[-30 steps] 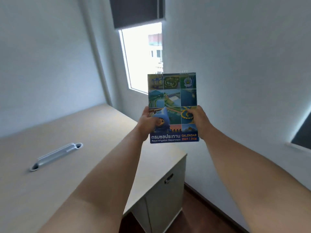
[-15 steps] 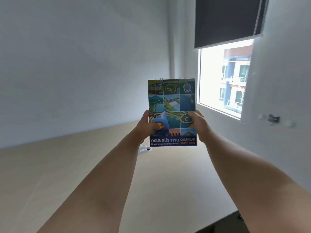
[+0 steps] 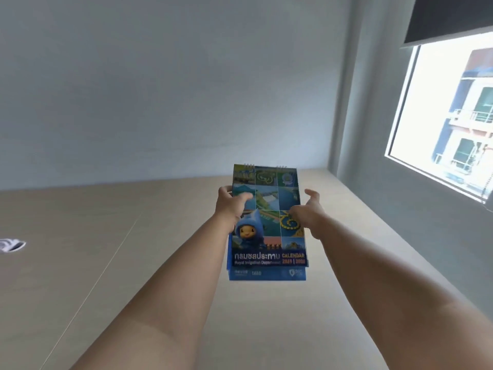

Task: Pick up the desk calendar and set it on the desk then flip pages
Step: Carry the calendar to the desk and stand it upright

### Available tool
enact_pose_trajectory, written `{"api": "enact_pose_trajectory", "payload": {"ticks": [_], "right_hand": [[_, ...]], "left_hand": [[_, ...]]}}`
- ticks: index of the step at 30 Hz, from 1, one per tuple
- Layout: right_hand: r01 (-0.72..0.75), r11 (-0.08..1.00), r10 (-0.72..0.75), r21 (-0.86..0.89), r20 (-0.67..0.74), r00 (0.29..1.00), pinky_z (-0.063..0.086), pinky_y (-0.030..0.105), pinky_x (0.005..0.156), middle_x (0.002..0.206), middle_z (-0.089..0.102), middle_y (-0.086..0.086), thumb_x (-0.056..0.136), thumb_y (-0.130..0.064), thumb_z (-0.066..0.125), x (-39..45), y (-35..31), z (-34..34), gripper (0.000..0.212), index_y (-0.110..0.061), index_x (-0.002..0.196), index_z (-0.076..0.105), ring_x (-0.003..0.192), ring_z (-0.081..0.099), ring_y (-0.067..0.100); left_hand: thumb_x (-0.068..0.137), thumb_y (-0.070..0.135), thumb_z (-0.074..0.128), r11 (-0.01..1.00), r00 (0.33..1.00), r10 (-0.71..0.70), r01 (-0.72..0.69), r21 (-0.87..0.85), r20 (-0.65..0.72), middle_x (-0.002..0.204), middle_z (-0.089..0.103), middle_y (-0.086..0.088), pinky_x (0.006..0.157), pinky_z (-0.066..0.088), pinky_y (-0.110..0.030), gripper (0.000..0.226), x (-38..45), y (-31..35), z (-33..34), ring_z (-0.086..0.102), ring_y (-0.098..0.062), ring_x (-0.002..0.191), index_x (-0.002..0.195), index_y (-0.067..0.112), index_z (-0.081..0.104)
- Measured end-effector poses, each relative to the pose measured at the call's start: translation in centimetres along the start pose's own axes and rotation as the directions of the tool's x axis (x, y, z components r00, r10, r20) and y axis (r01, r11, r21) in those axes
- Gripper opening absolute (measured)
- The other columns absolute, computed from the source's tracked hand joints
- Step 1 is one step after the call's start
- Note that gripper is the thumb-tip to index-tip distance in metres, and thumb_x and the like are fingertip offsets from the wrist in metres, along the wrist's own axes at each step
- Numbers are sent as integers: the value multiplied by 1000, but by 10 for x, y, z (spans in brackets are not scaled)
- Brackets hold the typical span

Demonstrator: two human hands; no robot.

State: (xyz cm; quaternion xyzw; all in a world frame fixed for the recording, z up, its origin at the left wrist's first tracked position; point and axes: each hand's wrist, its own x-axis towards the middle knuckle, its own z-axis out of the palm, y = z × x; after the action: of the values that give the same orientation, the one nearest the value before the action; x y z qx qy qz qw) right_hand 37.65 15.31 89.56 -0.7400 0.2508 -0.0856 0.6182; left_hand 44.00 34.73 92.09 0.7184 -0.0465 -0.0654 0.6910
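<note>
Desk calendar [image 3: 267, 222] (glossy, spiral-bound) over pale desk [image 3: 133, 263], left hand [image 3: 231, 206] grip pinching it, right hand [image 3: 306, 213] spread

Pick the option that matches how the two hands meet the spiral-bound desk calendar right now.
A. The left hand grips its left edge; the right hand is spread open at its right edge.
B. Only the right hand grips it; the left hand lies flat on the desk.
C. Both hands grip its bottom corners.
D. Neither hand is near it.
A: the left hand wraps the left edge of the colourful spiral-bound desk calendar, thumb on its cover, while the right hand is spread open beside the right edge.
</note>
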Motion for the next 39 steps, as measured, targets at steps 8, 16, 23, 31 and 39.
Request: {"api": "enact_pose_trajectory", "payload": {"ticks": [8, 16, 23, 31, 39], "right_hand": [[-62, 996, 56, 58, 104, 993, 49, 37, 70, 97, 66, 17, 84, -48, 59, 67, 2, 5, 42, -7, 96, 61, 83, 62, 28], [18, 999, -19, 42, 12, 1000, 33, 33, 62, 74, 47, 5, 92, -56, 44, 109, 5, 12, 49, -8, 93, 49, 66, 43, 19], [-108, 993, 106, 45, 53, 993, 52, 49, 82, 106, 68, 19, 84, -64, 46, 126, 47, 34, 52, -13, 93, 53, 99, 65, 36], [-21, 998, 15, 58, 94, 995, 43, 24, 59, 94, 56, 11, 102, -39, 35, 91, 72, 29, 49, 6, 111, 53, 75, 55, 17], [-49, 995, 69, -86, 252, 965, 47, 47, 102, 123, 63, 2, 78, -3, 58, 61, 150, 40, 62, -41, 124, 38, 113, 60, 24]], "left_hand": [[88, 54, 55, 995, 991, -82, 88, 54, -103, 104, 67, -14, 92, 54, -52, 40, 51, -31, 21, 65, -34, 100, 92, 15, 58], [90, 61, 48, 977, 972, -158, 179, 117, -173, 100, 68, -12, 97, 51, -48, 52, 84, -62, 22, 64, -31, 103, 96, 11, 61], [91, 66, 36, 919, 947, -311, 320, 232, -75, 119, 62, -10, 99, 45, -41, 57, 100, -83, 13, 54, -26, 106, 114, 19, 59], [102, 50, 23, 963, 959, -263, 253, 96, 108, 149, 45, -4, 103, 29, -31, 55, 66, -137, 20, 36, -25, 142, 150, 24, 31], [85, 19, 64, 953, 971, -234, 220, 208, 43, 137, 50, 8, 100, 36, -32, 71, 27, -190, 29, 48, -18, 125, 146, 34, 30]]}}
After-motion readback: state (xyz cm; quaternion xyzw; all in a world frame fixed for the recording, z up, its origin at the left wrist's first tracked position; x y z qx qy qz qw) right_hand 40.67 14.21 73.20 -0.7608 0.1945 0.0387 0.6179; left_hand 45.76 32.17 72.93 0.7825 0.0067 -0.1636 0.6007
